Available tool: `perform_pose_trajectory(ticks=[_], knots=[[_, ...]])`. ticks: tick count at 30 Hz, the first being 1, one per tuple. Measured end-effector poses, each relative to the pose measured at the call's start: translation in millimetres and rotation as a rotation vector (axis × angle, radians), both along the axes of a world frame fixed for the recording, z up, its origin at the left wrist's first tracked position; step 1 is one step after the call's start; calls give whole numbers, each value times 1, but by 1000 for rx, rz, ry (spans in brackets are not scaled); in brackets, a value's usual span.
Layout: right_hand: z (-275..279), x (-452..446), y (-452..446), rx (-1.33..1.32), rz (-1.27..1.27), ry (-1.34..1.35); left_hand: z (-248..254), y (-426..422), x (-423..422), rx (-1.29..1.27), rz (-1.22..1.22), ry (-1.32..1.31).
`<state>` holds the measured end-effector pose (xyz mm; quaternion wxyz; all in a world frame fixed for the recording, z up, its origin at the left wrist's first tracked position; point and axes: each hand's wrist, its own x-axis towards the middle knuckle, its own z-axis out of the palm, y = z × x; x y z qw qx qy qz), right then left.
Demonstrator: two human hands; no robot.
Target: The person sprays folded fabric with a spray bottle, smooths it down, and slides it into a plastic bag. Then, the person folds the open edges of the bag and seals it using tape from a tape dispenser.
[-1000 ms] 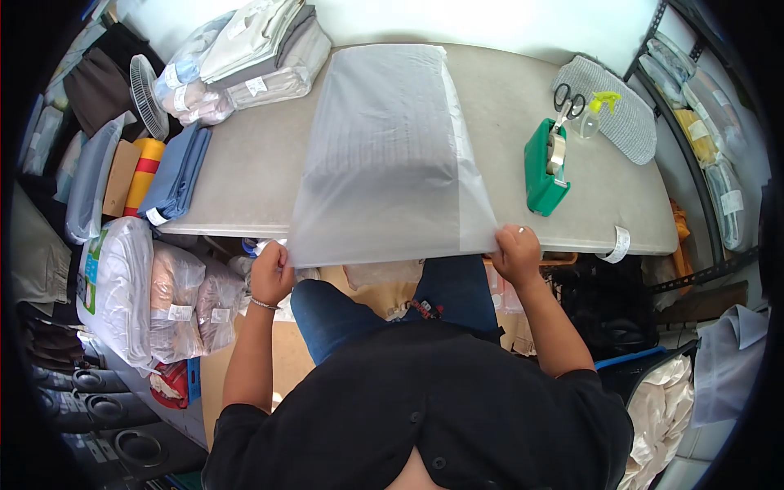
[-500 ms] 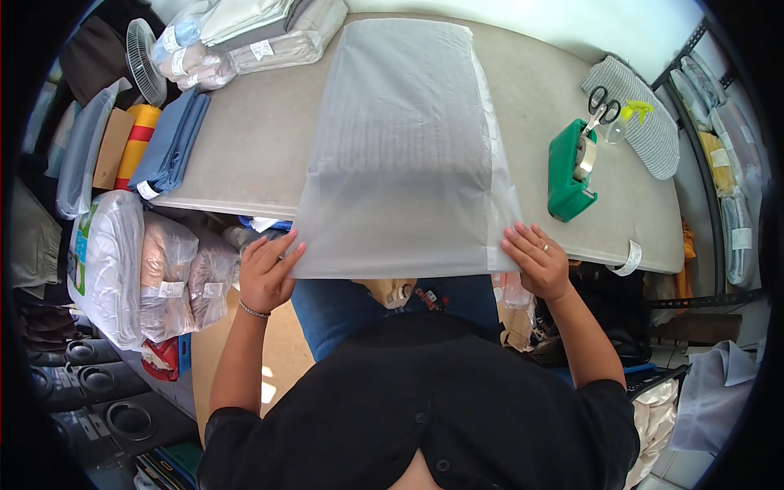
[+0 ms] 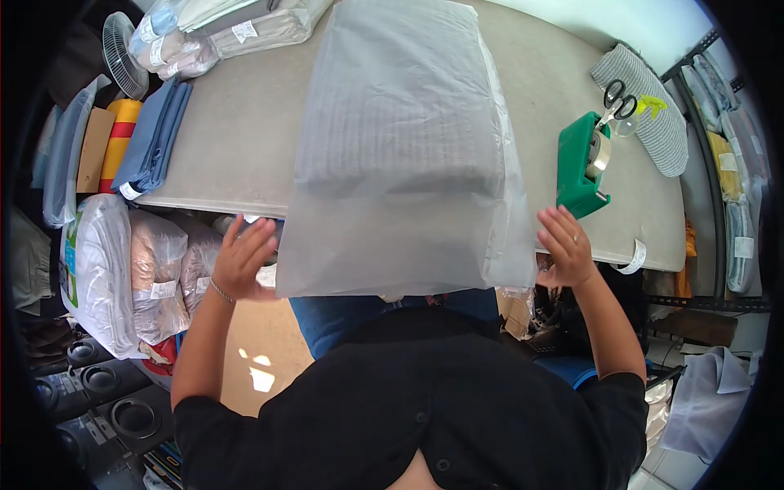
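A large translucent plastic bag (image 3: 408,237) with a folded grey textile (image 3: 400,122) inside lies on the table, its near edge hanging past the table's front edge above my lap. My left hand (image 3: 245,263) is beside the bag's near left corner, fingers spread; whether the thumb touches the plastic I cannot tell. Off the near right corner, my right hand (image 3: 566,247) is open too, with nothing in it. A green tape dispenser (image 3: 578,167) with a roll of tape stands just beyond my right fingers.
Black-handled scissors (image 3: 618,102), a spray bottle (image 3: 641,117) and a striped cloth (image 3: 649,106) are at the back right of the table (image 3: 233,131). Folded blue fabric (image 3: 155,139) stands at the left edge. Bagged textiles (image 3: 159,265) are stacked below it.
Both hands have let go of the bag's near corners and moved outward, fingers now apart. The bag appears nearer to me, its near edge lower in view. The camera view has shifted slightly.
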<state>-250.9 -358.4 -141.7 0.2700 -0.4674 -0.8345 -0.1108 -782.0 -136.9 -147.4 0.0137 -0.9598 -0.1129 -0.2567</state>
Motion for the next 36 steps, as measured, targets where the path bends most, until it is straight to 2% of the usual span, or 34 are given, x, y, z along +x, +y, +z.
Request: perform_pose_trajectory(ticks=[4,9,16,23,25,27,28,30,31,33,35,36], knots=[[-3,18,35,-34,22,-131,-8,51,20,89,-25,49],[1,15,64,64,156,-272,-2,79,60,284,-230,208],[19,-1,66,49,197,-329,2,70,68,301,-305,156],[24,-1,62,-25,180,-341,11,57,55,213,-217,175],[23,3,57,-112,143,-206,9,51,51,190,-166,186],[22,-3,55,-135,130,-135,9,45,51,-82,-103,130],[22,-6,54,-153,99,-45,9,44,50,-80,-101,132],[19,-9,53,-166,71,48,7,45,47,-300,-45,87],[15,-10,53,-186,27,136,6,43,47,-299,-42,90],[9,-13,51,-206,-14,229,4,37,51,-444,5,-61],[5,-15,47,-215,-82,428,-1,36,54,-360,18,-128],[-2,-16,50,-124,-80,402,-5,35,56,-278,29,-196]])
